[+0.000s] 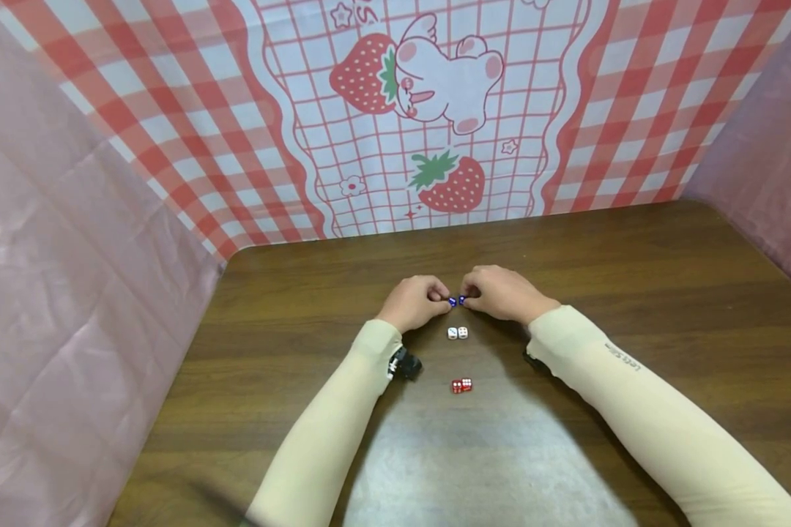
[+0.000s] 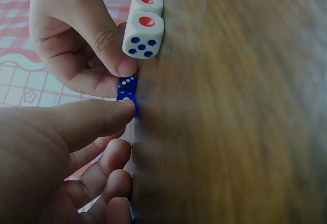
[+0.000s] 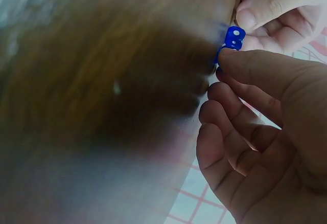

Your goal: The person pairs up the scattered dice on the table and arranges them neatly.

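My left hand [image 1: 417, 301] pinches a blue die [image 1: 452, 301] between thumb and forefinger. Facing it, my right hand [image 1: 504, 294] pinches a second blue die [image 1: 462, 300], a narrow gap apart in the head view. Both dice are low at the tabletop, and fingertips cover part of each. In the left wrist view the right hand's blue die [image 2: 127, 83] shows white pips above my left thumb. The right wrist view shows the left hand's blue die [image 3: 235, 37] beyond my right thumb. Nearer to me, two white dice [image 1: 452, 333] stand side by side.
Two red dice [image 1: 462, 386] sit together on the brown wooden table [image 1: 290, 395], closer to me than the white pair. A checked curtain with strawberries [image 1: 451, 183] hangs behind the table's far edge. Pink cloth [image 1: 72, 293] hangs at the left and right sides.
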Tool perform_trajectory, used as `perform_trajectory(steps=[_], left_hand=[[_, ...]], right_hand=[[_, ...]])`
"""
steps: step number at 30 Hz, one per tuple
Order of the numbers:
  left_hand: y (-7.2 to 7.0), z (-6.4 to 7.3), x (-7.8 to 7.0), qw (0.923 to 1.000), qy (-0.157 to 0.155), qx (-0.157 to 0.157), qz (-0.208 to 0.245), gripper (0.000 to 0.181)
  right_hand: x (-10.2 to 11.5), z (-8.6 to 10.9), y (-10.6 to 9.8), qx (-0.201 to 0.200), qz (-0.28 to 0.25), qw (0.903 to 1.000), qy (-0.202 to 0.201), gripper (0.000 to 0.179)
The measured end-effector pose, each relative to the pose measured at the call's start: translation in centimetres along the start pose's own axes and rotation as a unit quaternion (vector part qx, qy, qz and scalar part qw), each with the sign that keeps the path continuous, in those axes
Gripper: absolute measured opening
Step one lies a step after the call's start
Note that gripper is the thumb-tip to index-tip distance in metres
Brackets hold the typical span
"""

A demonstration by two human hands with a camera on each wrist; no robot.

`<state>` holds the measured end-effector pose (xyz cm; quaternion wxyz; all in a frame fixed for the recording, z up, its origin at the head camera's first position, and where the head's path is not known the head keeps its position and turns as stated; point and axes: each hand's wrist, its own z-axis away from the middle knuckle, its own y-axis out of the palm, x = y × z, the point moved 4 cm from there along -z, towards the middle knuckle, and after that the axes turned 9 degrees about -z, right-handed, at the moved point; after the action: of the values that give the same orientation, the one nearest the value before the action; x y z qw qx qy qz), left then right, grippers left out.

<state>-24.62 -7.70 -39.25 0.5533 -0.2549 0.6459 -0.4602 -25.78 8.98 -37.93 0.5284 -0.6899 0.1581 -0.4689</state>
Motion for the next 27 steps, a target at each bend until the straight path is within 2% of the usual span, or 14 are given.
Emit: perform_trajectory(steps=[7, 16, 27], left_hand=[[0.07, 0.06, -0.22, 0.9999, 0.005, 0.003, -0.01, 0.012], [0.09, 0.17, -0.53, 0.9998, 0.016, 0.007, -0.013, 0.01], [0.35, -0.06, -0.21, 0.9998, 0.007, 0.017, -0.003, 0.013]], right_hand=[[0.36, 0.03, 0.11, 0.001, -0.001, 1.0, -0.007, 0.009], [0.31, 0.0, 0.29, 0.009, -0.006, 0.9999, 0.005, 0.01], [0.12, 0.02, 0.2, 0.015, -0.014, 0.9998, -0.003, 0.012]])
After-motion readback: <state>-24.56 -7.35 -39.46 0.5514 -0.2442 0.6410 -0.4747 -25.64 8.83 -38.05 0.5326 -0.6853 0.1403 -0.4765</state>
